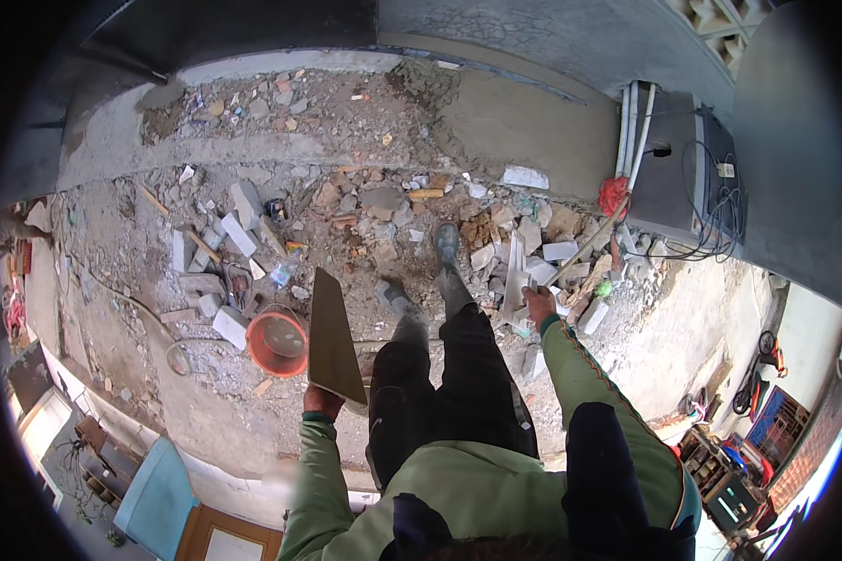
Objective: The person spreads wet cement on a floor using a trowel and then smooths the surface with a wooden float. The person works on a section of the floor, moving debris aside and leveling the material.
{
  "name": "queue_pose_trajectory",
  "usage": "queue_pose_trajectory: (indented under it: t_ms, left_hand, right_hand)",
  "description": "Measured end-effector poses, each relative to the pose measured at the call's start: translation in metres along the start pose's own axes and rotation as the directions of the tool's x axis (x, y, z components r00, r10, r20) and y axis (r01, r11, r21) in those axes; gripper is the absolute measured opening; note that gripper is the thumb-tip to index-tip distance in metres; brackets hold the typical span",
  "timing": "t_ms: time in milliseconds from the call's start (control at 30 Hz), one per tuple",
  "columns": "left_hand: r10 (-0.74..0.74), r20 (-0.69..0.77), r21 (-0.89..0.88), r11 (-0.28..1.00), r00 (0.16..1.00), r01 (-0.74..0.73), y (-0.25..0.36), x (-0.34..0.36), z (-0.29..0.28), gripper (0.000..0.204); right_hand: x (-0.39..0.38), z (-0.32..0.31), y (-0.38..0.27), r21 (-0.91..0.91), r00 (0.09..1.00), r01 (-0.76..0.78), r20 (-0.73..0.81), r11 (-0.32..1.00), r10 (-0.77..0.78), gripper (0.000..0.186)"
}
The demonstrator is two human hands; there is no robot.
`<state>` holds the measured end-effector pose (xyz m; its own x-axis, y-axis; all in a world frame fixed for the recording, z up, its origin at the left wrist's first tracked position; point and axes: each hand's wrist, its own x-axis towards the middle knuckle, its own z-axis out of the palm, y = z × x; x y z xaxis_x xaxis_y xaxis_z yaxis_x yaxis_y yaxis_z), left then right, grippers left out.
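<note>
My left hand is closed around the near end of a long flat brown board, which stands up tilted beside my left leg. To its left sits an orange bucket, with grey wet-looking material inside. Farther right, my right hand is closed on a pale, long flat piece that points away from me over the rubble. Its exact kind does not show. A thin wooden stick runs from near this hand toward the upper right; whether I touch it cannot be told.
Broken bricks and stones cover the ground around my boots. Grey blocks lie at the left. Smooth wet-looking cement borders the far wall. A dark box with cables and white pipes stands at the right.
</note>
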<state>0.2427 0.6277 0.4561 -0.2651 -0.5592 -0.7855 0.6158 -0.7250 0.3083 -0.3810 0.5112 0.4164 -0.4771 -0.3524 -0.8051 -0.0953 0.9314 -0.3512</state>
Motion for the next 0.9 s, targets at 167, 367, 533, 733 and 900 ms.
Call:
queue_pose_trajectory:
  t_ms: [167, 367, 533, 733, 900]
  left_hand:
    - [-0.126, -0.207, -0.167, 0.982, 0.97, 0.092, 0.017, 0.017, 0.041, 0.042]
    - [0.031, -0.181, 0.054, 0.998, 0.983, -0.022, 0.012, -0.038, -0.003, 0.043]
    - [0.021, -0.087, 0.118, 0.993, 0.996, -0.011, 0.012, -0.122, 0.011, 0.059]
    - [0.141, -0.392, -0.038, 0.985, 0.909, -0.169, -0.058, -0.229, 0.019, 0.046]
    - [0.152, -0.484, -0.154, 0.955, 0.862, -0.255, -0.13, -0.289, 0.073, 0.038]
  right_hand:
    - [0.001, -0.077, 0.057, -0.388, 0.952, 0.175, -0.166, 0.905, -0.256, 0.047]
    - [-0.031, -0.093, 0.034, -0.344, 0.953, 0.238, -0.1, 0.908, -0.287, 0.068]
    - [-0.028, -0.097, 0.02, -0.572, 0.932, 0.252, -0.075, 0.78, -0.356, 0.07]
    - [-0.009, -0.085, 0.052, -0.51, 0.903, 0.392, 0.051, 0.766, -0.427, 0.071]
    - [-0.018, -0.097, 0.067, -0.588, 0.855, 0.519, 0.344, 0.62, -0.389, 0.062]
